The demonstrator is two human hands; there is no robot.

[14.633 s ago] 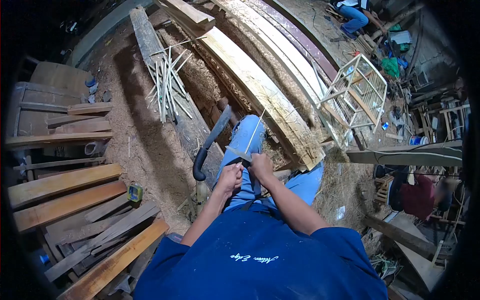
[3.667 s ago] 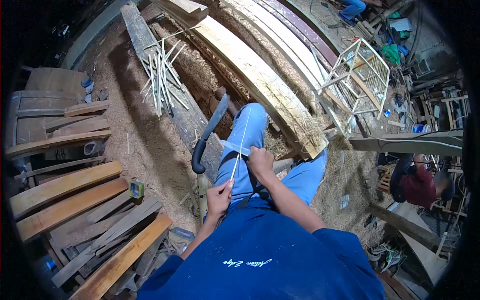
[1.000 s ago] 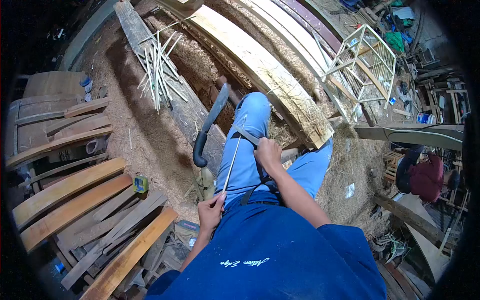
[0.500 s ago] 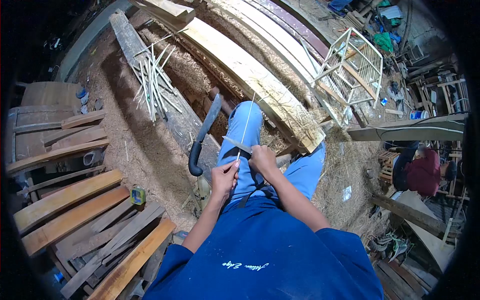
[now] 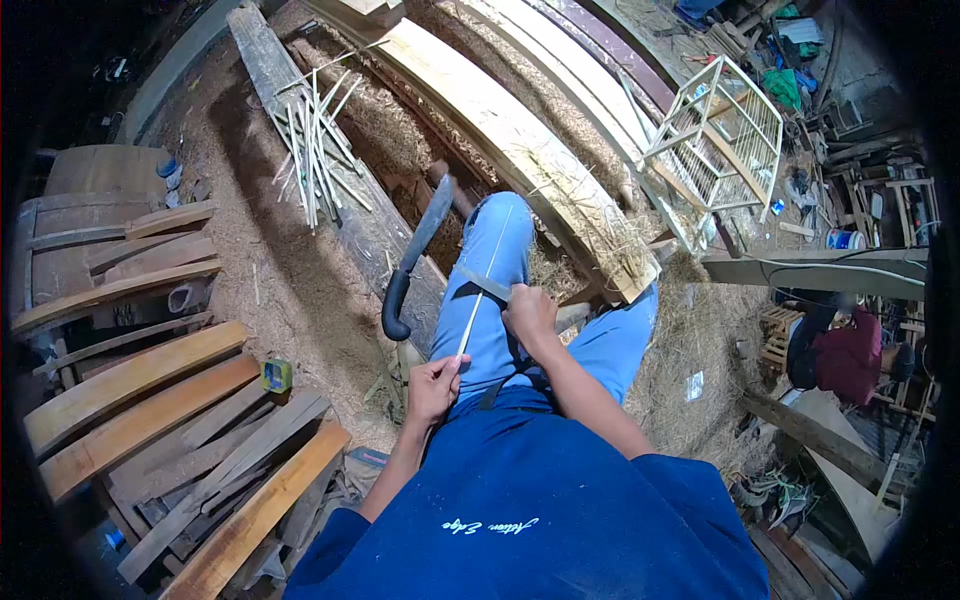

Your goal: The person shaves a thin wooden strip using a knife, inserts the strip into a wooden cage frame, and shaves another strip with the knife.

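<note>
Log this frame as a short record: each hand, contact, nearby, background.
left hand: pinching near end of a thin stick
right hand: gripping a small knife
contact: blade crosses the stick above the person's left thigh
nearby: big knife with dark handle; loose sticks piled on a plank
background: slatted cage; another person in dark red

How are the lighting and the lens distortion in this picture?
Head view: strong light brightens the long pale beam; a dark shadow lies on the sawdust floor, left of the weathered board; the corners fall to black; the beam looks bowed, probably by the lens; left hand and right hand appear fairly clear.
</note>
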